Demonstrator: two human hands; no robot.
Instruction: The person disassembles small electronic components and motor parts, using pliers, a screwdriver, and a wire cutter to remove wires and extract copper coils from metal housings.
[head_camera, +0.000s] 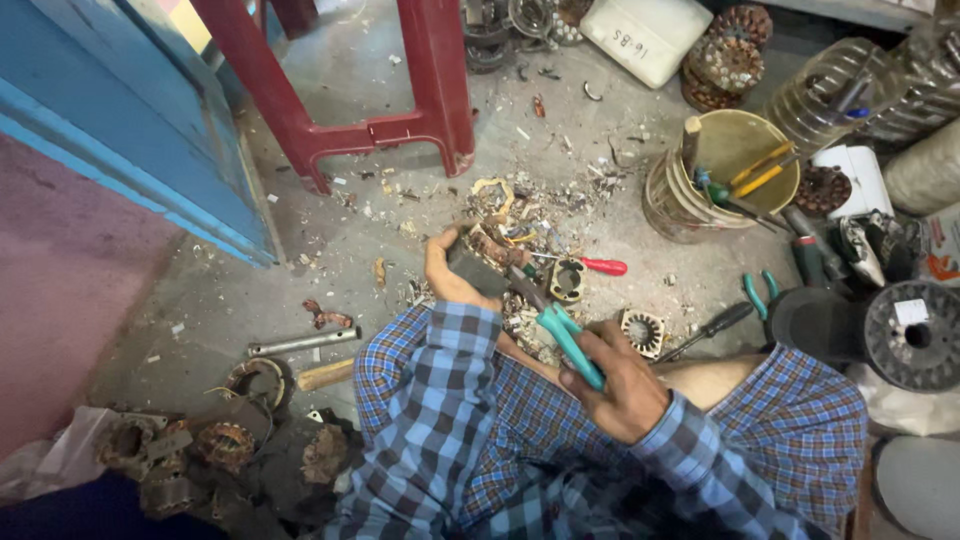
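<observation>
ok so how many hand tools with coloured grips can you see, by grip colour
Teal-handled pliers: 2, one pair in the right hand at, one pair on the floor
Red-handled screwdriver: 1
Yellow-handled tools in the bucket: 2
Black-handled screwdriver: 1
Total: 6
The left hand holds a stator, not counted.

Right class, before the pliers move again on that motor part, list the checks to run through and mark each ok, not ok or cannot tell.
1. Left hand grips the motor stator: ok.
2. Right hand closed on the teal-handled pliers: ok.
3. Plier tips meet the stator windings: cannot tell, hidden.
4. Floor beneath free of scraps: not ok, littered.
5. Red-handled screwdriver lies apart from the hands: ok.
</observation>
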